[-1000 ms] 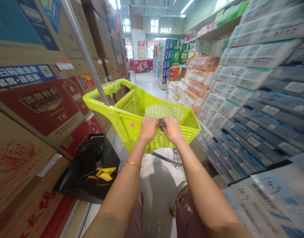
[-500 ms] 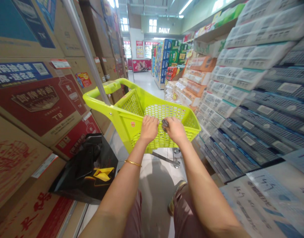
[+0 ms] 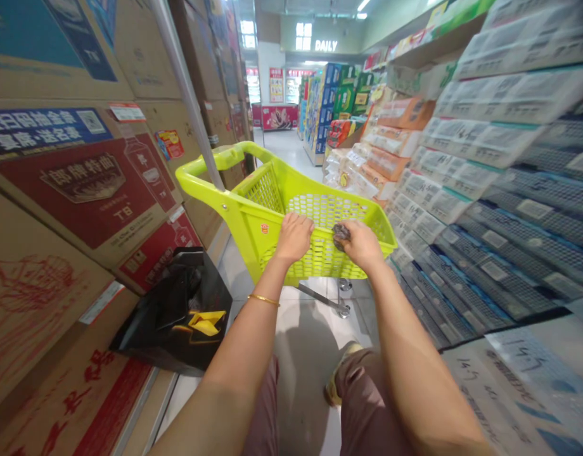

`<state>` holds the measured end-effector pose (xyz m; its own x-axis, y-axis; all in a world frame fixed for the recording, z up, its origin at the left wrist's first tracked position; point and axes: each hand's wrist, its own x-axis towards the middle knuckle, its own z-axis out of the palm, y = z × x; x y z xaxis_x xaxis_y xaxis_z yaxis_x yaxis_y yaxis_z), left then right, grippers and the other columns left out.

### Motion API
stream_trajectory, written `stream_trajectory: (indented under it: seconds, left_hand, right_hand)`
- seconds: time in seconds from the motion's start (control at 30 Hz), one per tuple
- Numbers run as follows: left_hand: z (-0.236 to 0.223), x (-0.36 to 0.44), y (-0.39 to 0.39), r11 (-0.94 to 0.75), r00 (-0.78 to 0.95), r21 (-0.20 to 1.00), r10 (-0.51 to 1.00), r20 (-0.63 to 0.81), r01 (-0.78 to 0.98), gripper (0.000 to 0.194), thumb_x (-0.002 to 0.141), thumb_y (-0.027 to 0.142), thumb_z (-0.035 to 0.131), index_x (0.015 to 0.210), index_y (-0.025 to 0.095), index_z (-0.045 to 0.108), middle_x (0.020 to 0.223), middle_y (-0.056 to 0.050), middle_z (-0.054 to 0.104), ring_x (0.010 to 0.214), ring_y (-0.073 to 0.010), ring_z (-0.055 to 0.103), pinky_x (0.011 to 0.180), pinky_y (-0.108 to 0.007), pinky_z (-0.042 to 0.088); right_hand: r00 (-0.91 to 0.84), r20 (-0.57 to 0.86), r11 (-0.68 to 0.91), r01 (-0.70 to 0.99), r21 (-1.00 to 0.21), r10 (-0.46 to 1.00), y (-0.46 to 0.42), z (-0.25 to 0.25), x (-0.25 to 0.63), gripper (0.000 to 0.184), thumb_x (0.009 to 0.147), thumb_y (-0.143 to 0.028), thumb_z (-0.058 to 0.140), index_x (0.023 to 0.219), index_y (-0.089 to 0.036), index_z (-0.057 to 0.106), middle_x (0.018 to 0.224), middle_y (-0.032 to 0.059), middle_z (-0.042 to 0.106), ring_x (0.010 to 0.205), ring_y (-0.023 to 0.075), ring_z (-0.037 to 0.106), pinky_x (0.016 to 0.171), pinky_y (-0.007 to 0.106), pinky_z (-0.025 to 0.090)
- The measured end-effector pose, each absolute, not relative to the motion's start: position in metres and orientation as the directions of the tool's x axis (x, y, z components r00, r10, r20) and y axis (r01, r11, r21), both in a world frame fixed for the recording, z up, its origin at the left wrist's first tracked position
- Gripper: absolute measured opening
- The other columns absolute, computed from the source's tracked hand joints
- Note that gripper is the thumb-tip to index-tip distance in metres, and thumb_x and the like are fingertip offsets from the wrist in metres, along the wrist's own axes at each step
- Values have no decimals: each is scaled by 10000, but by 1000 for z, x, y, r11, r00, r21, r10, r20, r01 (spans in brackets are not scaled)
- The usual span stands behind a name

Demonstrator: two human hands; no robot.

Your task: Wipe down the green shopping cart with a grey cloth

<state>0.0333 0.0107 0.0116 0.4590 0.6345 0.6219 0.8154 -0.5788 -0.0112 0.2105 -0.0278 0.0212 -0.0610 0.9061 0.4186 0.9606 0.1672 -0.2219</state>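
Note:
A lime-green plastic shopping cart [image 3: 246, 218] stands crosswise in front of me, its side rim towards me. My left hand [image 3: 295, 238] is closed over that rim near the middle, a gold bangle [image 3: 265, 299] on its wrist. Further right along the same rim, my right hand [image 3: 362, 243] is closed around a dark grey crumpled wad [image 3: 341, 236], pressed against the cart's edge. Whether the wad is cloth or a scourer I cannot tell. Inside the basket, the visible part shows only green lattice walls.
Cardboard cartons [image 3: 82, 190] are stacked on the left, with a metal pole [image 3: 189, 88] before them. A black bag [image 3: 177, 323] with a yellow piece sits on the floor beside them. Wrapped paper packs [image 3: 486, 145] rise on the right. An aisle [image 3: 296, 149] runs ahead.
My right hand has slid right along the rim with the wad, widening the gap to my left hand. The left hand keeps its place on the cart. The view has shifted slightly.

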Motion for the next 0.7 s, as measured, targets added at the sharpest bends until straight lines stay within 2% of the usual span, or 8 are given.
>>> stream_trajectory:
  seconds: [0.23,0.4,0.53,0.6,0.7]
  left_hand:
    - [13,25,14,-594,476,-19,625,619,805,301,941,280,307,847,185,577,869,-42,613,914,-197,503,941,-369,340]
    - [14,16,16,-566,430,15,642,635,824,293,938,288,318,860,185,581,851,-33,614,915,-181,521,1068,-407,260]
    - [12,21,10,-576,439,16,640,631,817,264,921,248,333,868,189,585,897,-45,622,1003,-200,509,1111,-459,210]
    - [9,27,6,-616,490,16,642,590,787,223,890,186,360,851,184,579,907,-55,625,1016,-198,512,1111,-443,234]
    - [5,31,5,-557,407,93,701,586,825,219,859,118,362,855,170,575,920,-69,625,988,-192,533,1092,-405,282]
  right_hand:
    - [-19,405,94,982,-166,914,-36,24,196,311,817,-234,486,1099,-168,600,993,122,608,898,240,555,769,307,396]
    - [17,396,37,991,-127,918,-38,25,176,313,837,-227,456,1120,-166,575,993,129,592,904,243,541,752,304,379]
    - [-7,438,65,991,-118,899,-39,22,158,313,840,-196,438,1123,-152,564,995,140,581,921,253,528,766,315,369]
    - [-10,457,76,989,-125,890,-39,20,149,317,848,-180,419,1133,-153,553,1016,143,575,934,254,520,777,322,365]
    - [-20,466,89,988,-126,885,-40,19,137,327,868,-172,380,1156,-157,534,1042,147,568,946,252,507,786,330,362]
